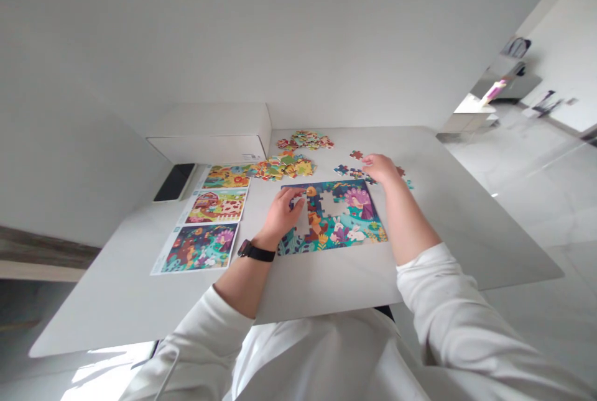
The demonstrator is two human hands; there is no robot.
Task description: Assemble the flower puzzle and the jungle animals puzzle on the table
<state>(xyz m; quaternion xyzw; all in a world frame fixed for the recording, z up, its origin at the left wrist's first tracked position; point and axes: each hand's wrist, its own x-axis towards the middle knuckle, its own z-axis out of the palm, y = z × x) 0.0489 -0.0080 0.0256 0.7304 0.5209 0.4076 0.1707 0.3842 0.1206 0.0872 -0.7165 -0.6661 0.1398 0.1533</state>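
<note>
A partly assembled jigsaw puzzle (340, 230) with rabbits and a pink peacock lies in front of me. Gaps show in its upper middle and on its left side. My left hand (282, 211) rests at the puzzle's left part, thumb and fingers apart, with a dark watch (256, 252) on the wrist. Beyond the puzzle's upper right edge, my right hand (380, 168) is among loose puzzle pieces (342, 170), its fingers bent together and pointing down. A reddish-brown piece (357, 155) lies just left of those fingertips. What they hold, if anything, is hidden.
Three picture sheets (200, 248) lie left of the puzzle, beside a black phone (175, 182). A white box (209, 147) stands against the wall. Piles of yellow-green pieces (284, 166) and red-and-cream pieces (305, 139) sit at the back of the white table (466, 221).
</note>
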